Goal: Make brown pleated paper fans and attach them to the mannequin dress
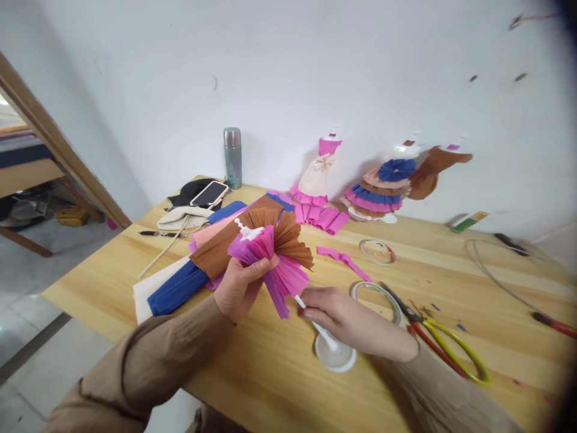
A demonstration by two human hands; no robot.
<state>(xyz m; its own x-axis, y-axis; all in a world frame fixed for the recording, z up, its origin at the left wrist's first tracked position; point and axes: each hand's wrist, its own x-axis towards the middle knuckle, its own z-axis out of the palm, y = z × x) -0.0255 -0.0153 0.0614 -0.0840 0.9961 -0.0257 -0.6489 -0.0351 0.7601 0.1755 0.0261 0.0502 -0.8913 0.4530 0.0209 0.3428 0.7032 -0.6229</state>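
Note:
A miniature dress-form mannequin (250, 232), tilted over the table, wears a bright pink pleated crepe-paper dress (291, 278). My left hand (241, 287) is closed round the dress at the waist, thumb on top. From under the skirt runs a thin white stand pole, ending in a round white base (337, 358). The fingers of my right hand (331, 310) are closed on that pole, below the skirt. Just behind the dress fans a pleated brown crepe-paper piece (295, 237); whether it is attached cannot be told.
Folded crepe paper in blue (178, 291) and other colours lies left. Three dressed mannequins, one with a pink and cream dress (315, 174), stand by the wall. Yellow-and-red-handled scissors (433, 337), tape rolls (377, 251), a glue gun cable (496, 279), a phone (210, 193) and a thermos (233, 159) surround the work.

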